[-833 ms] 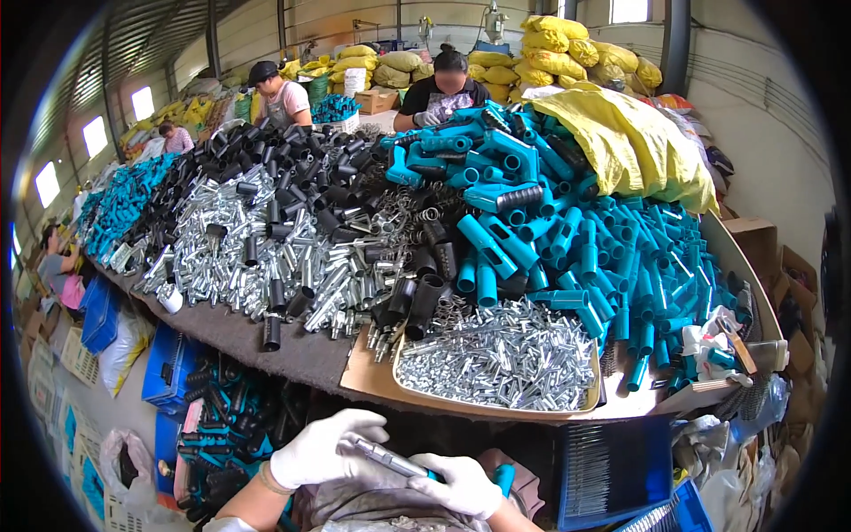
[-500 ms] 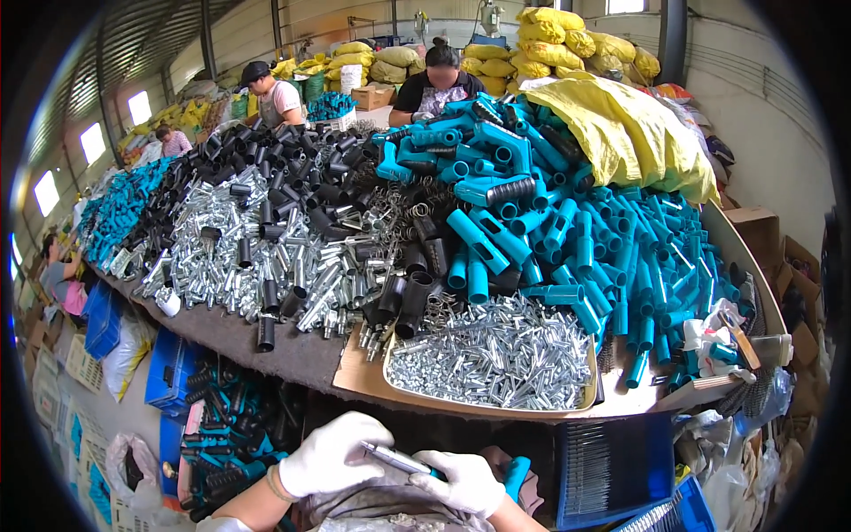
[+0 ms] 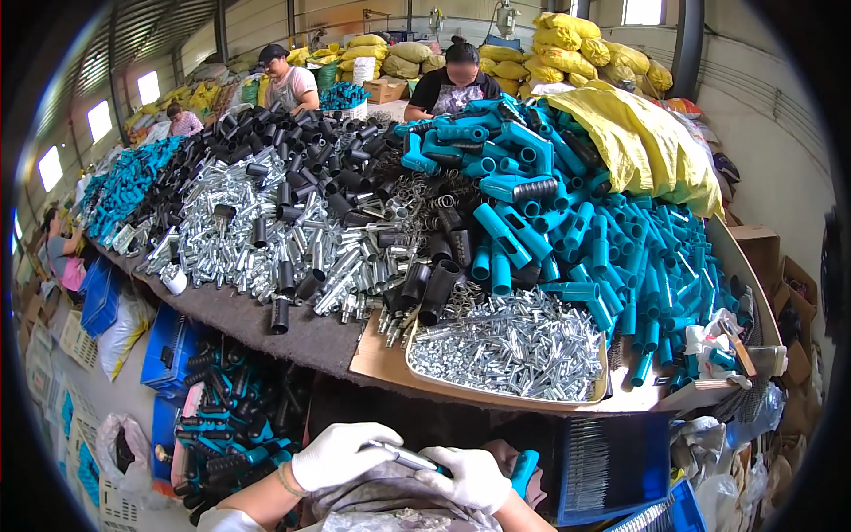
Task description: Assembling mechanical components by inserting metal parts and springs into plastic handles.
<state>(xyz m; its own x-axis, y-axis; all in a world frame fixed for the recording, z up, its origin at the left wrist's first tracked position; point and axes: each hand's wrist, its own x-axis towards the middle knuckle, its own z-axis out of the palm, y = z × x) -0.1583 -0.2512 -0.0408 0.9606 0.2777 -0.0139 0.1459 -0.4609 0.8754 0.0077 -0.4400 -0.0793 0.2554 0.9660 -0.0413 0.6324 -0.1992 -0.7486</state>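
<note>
Both of my hands wear white gloves and meet low in front of me, over my lap. Between them is a slim silver metal rod (image 3: pixel 409 458). My left hand (image 3: pixel 341 457) is closed on its left end, with fingers bent over the top. My right hand (image 3: pixel 472 481) grips the right end, where a small bit of teal shows by the fingers. A teal tubular piece (image 3: pixel 525 470) sticks out just right of my right hand; the rest of it is hidden. Grey cloth (image 3: pixel 381 496) lies beneath my hands.
Ahead, a tray (image 3: pixel 505 401) of small metal pins sits at the table edge. Behind it are piles of teal housings (image 3: pixel 620 257), black sleeves (image 3: pixel 310 168) and silver parts (image 3: pixel 230 230). A blue bin (image 3: pixel 656 461) stands right, finished-looking pieces (image 3: pixel 239 417) lower left. Several co-workers sit beyond.
The view has shifted slightly, so the table scene sits a little further right. My hands still hold the rod, which now slopes a little differently.
</note>
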